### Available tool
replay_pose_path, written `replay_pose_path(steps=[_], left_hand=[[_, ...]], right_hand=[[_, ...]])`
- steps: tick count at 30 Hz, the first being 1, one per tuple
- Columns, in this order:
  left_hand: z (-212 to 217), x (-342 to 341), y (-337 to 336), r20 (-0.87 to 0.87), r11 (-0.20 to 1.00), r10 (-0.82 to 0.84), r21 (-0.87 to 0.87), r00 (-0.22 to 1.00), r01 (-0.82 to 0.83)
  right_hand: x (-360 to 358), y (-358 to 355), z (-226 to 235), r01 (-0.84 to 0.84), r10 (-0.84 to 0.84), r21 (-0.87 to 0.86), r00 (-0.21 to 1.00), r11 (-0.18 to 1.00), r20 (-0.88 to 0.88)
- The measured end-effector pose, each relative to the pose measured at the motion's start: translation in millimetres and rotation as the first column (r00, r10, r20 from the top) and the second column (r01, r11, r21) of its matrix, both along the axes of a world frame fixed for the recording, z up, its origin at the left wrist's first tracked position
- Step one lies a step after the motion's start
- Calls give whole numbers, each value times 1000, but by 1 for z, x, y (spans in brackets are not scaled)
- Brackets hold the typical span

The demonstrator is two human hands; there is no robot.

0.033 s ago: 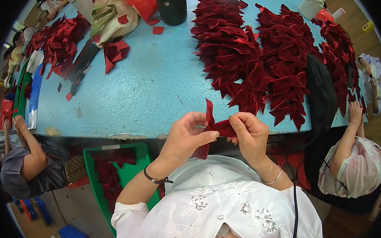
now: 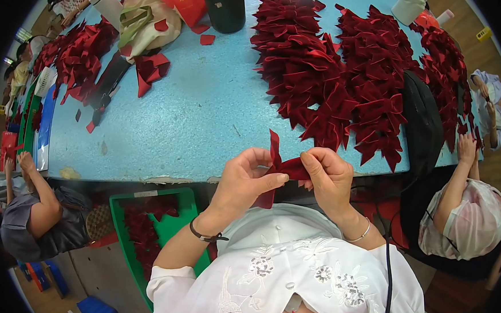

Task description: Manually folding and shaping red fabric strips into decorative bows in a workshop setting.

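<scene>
Just in front of the table's near edge, both my hands hold one dark red velvet ribbon bow (image 2: 291, 168). My left hand (image 2: 245, 177) pinches it near its middle, with one tail standing up above the fingers and another hanging below. My right hand (image 2: 330, 177) grips the loop at the right end between thumb and fingers. Part of the bow is hidden behind my fingers. Beyond my right hand lies a thick row of similar red bows (image 2: 296, 56), and a second row (image 2: 372, 80) runs beside it.
The blue table (image 2: 201, 102) has a worn near edge. A black bag (image 2: 421, 123) lies right of the rows. A dark bottle (image 2: 225, 9) and a cloth bag (image 2: 149, 25) stand far back. A green crate (image 2: 188, 217) with bows is low left. Co-workers sit on both sides.
</scene>
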State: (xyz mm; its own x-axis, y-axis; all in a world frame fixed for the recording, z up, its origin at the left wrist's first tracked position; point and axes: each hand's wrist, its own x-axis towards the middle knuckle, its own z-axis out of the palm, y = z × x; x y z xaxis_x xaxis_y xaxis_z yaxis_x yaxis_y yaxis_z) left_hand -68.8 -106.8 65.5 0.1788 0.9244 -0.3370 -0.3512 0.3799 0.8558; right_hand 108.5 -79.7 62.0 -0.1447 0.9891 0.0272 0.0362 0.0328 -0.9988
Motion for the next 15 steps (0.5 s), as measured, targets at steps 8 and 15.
replay_pose_path(steps=[8,15], left_hand=[[-12,9,17,22,1000,-21,2,1000,21],[-18,18,21,44,997,81,-1,996,-81]], right_hand=[[7,14,-8,-46,46,-8,998,999,35],[16,24,-7,-108,112,-47,991,993,74]])
